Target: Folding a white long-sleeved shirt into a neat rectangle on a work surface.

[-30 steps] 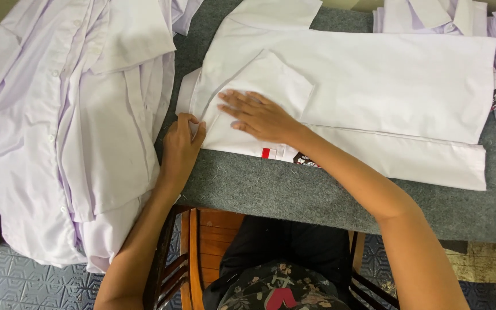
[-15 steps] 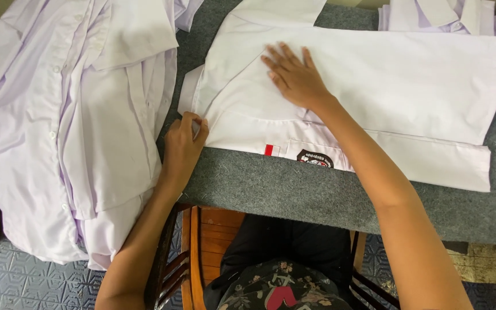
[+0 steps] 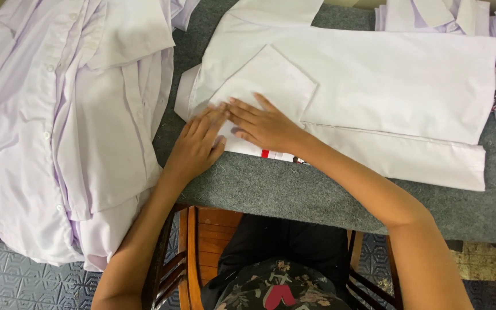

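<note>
Both hands [image 3: 233, 129] now on sleeve [image 3: 265, 86]

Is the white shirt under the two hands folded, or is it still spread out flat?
Partly folded. The white shirt is a long rectangle, its sleeve turned over the body; left hand and right hand press there.

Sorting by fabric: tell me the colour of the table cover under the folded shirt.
Speckled dark grey felt-like table cover, best in the head view.
</note>
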